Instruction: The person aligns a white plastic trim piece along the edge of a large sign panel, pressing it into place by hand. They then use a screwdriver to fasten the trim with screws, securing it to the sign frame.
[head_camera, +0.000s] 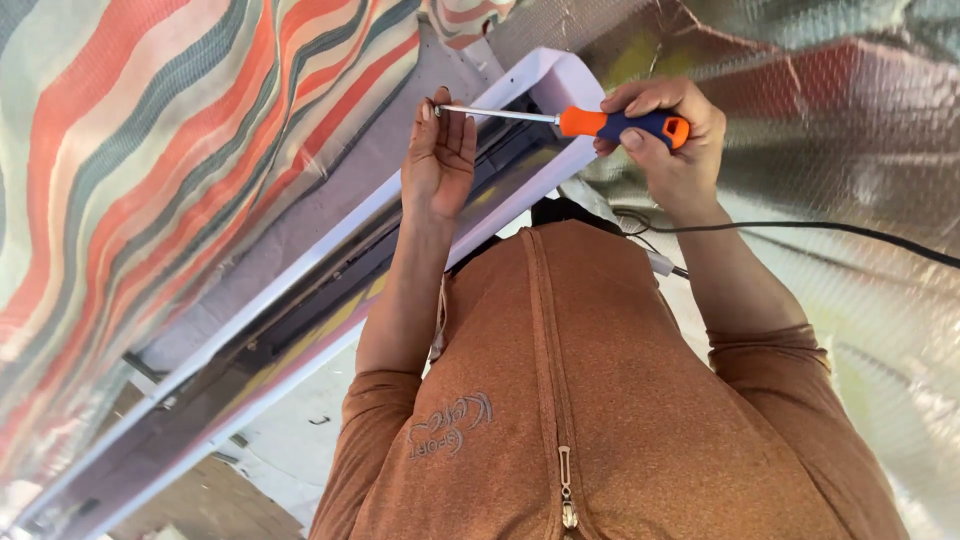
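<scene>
Orange-and-blue handled screwdriver (560, 118) sits near top centre of head view, long axis approx horizontal, handle to the right, metal shaft running left w/ tip pointing left and a touch upward. Right hand (668, 140) is wrapped tight around the handle, fingers clamped on it, thumb across the front. Left hand (438, 155) is up w/ palm showing, fingers mostly straight and together, fingertips (432, 108) touching the shaft's tip end; not closed round anything, more steadying it. Tip meets the end of a long white frame (540, 75) w/ a dark channel inside, which runs diagonally down to lower left. Striped orange, green and white fabric (150, 150) fills the left side, silver foil sheeting (850, 100) the right. Black cable (820, 228) crosses just below the right wrist. Person's rust-brown zip top (600, 400) fills the lower middle.
</scene>
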